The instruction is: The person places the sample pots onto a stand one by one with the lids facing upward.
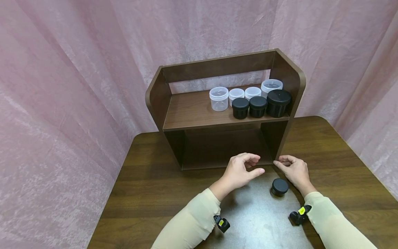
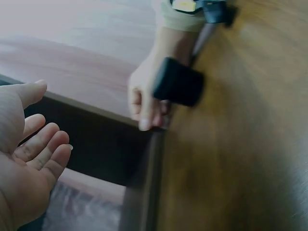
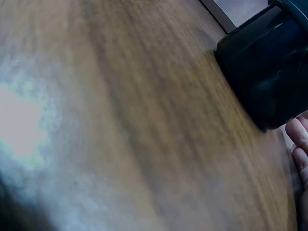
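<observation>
A small black lidded jar stands upright on the table, just on the near side of my right hand. That hand's thumb and fingertips are right at the shelf's lower front right corner, with no jar between them. To the left of the jar, my left hand hovers before the lower compartment, thumb apart from its bent fingers and nothing held. In the left wrist view, the jar partly covers the right hand. The right wrist view shows the jar close up, with a few fingertips at the edge.
A brown two-tier shelf stands at the back of the wooden table. On its upper board, toward the right, are several clear jars and three black jars, including a large one. Pink curtains hang behind.
</observation>
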A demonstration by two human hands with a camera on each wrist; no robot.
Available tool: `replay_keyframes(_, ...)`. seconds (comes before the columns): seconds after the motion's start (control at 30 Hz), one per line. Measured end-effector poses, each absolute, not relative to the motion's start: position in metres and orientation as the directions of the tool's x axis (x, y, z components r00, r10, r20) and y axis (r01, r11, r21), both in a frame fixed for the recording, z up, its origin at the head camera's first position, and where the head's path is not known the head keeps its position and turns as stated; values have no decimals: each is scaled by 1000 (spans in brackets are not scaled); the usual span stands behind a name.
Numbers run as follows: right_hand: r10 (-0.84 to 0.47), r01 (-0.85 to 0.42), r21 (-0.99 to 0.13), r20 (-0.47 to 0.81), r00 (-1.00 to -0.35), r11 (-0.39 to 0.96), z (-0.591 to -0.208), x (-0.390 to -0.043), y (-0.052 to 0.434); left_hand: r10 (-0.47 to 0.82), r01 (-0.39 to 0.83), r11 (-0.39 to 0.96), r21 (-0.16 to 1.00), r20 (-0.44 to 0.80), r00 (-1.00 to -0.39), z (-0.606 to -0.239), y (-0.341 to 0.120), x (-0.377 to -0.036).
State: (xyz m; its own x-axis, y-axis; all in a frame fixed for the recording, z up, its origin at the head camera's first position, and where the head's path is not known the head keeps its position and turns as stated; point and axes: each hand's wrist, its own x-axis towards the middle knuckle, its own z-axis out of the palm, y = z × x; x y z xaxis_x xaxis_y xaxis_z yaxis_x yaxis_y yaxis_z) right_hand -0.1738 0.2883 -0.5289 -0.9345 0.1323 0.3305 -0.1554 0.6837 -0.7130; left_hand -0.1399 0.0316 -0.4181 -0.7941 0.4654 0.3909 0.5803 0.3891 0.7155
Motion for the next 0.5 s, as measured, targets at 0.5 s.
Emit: replay_keyframes(0.5,121,-175,-700,352,-928,693,-527,-173,288,601,594,460,660,260,-755,-468,69,-139)
